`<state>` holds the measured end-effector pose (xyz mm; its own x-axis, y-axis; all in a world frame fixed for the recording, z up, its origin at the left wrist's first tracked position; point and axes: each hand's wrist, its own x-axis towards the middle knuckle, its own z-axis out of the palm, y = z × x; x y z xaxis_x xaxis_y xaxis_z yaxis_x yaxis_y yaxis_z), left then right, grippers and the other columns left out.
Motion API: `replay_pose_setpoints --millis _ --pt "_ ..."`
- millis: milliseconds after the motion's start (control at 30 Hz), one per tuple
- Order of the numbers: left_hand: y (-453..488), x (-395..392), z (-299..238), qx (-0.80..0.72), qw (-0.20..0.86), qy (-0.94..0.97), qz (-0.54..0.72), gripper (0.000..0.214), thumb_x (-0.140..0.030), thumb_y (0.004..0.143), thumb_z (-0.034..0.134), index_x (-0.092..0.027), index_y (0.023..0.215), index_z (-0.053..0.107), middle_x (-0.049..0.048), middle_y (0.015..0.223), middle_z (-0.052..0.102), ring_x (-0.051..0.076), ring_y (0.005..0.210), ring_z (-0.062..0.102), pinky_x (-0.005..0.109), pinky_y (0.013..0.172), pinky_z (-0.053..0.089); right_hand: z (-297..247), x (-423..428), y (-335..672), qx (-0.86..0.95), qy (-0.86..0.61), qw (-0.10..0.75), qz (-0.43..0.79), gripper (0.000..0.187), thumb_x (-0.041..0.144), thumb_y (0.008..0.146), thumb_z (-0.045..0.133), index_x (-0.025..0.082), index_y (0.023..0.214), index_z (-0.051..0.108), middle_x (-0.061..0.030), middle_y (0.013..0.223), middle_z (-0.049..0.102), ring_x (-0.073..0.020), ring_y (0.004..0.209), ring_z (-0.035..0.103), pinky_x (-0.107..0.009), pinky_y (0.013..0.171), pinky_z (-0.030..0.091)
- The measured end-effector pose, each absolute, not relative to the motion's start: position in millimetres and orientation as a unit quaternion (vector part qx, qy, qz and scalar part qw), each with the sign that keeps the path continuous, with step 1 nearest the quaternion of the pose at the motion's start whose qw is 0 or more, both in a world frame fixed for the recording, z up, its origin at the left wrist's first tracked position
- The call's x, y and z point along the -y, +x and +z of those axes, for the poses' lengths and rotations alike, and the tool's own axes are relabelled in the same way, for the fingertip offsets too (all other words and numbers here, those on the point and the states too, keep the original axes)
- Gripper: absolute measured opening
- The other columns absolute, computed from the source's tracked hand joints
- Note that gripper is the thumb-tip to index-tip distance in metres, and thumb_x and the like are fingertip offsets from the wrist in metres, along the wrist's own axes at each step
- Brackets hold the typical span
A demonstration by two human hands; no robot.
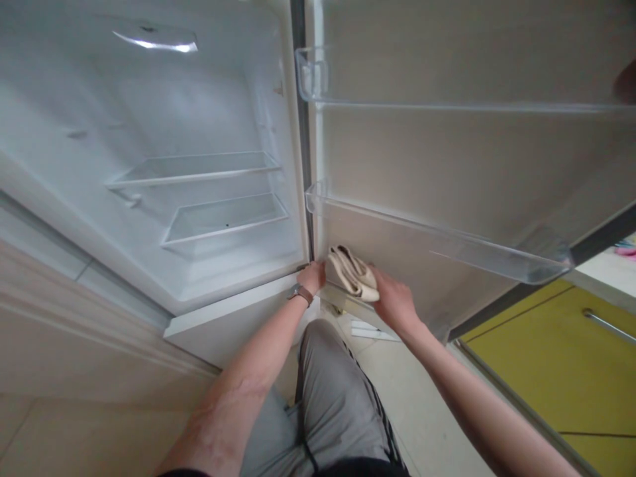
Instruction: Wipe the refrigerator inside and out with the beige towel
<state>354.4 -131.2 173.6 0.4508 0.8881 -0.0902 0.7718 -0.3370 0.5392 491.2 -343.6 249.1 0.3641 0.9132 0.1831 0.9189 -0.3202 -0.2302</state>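
My right hand (396,301) grips a folded beige cloth (352,273) by its right end, close to the bottom inner side of the open refrigerator door (447,159). My left hand (313,277), with a watch (301,293) on the wrist, is at the lower hinge corner, where the door meets the refrigerator body (238,286). Its fingers are curled closed against the dark door seal (304,132); what they hold, if anything, is hidden. The cloth sits just right of the left hand, with a small gap between them.
Clear door shelves (437,238) jut out above my right hand. Inside the refrigerator are two glass shelves (199,169) and a lit lamp (156,45). A yellow-green cabinet (546,358) with a metal handle (609,324) stands at the right. Part of another hand (626,83) shows at the upper right edge.
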Motion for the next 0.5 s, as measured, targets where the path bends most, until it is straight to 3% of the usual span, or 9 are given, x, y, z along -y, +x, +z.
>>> replay_pose_setpoints --millis 67,133,233,333,500 --pt "353 131 175 -0.511 0.260 0.814 0.097 0.047 -0.052 0.107 0.049 -0.014 0.129 0.067 0.0244 0.122 0.073 0.037 0.122 0.068 0.042 0.101 0.050 231 321 489 0.635 -0.757 0.124 0.091 0.061 0.019 0.097 0.046 0.029 0.157 0.051 -0.0098 0.149 0.063 -0.0278 0.124 0.068 -0.032 0.096 0.052" --pt "353 132 177 -0.508 0.258 0.817 0.089 0.047 -0.051 0.107 0.048 -0.015 0.129 0.068 0.0245 0.123 0.072 0.038 0.123 0.068 0.042 0.100 0.050 217 299 500 0.682 -0.700 0.091 0.193 0.053 0.017 0.097 0.048 0.026 0.148 0.061 -0.0084 0.144 0.067 -0.0254 0.125 0.067 -0.031 0.101 0.051" --pt "355 133 181 -0.514 0.258 0.813 0.086 0.052 -0.050 0.110 0.037 -0.015 0.130 0.068 0.0261 0.125 0.071 0.038 0.123 0.068 0.044 0.101 0.050 209 278 527 0.709 -0.654 0.042 0.259 0.032 0.018 0.090 0.061 0.020 0.117 0.079 -0.0077 0.117 0.079 -0.0249 0.103 0.074 -0.029 0.091 0.054" --pt "358 134 182 -0.528 0.263 0.803 0.088 0.058 -0.051 0.111 0.029 -0.013 0.130 0.068 0.0282 0.124 0.071 0.038 0.123 0.068 0.046 0.102 0.049 206 272 546 0.720 -0.636 0.010 0.278 0.016 0.017 0.085 0.068 0.014 0.094 0.081 -0.0098 0.096 0.081 -0.0237 0.084 0.073 -0.028 0.082 0.055" --pt "360 132 179 -0.538 0.273 0.792 0.095 0.059 -0.053 0.110 0.029 -0.012 0.130 0.067 0.0297 0.125 0.070 0.039 0.124 0.068 0.047 0.103 0.048 191 260 539 0.745 -0.607 0.023 0.276 0.024 0.016 0.088 0.064 0.016 0.107 0.078 -0.0085 0.108 0.080 -0.0214 0.094 0.072 -0.027 0.088 0.053"
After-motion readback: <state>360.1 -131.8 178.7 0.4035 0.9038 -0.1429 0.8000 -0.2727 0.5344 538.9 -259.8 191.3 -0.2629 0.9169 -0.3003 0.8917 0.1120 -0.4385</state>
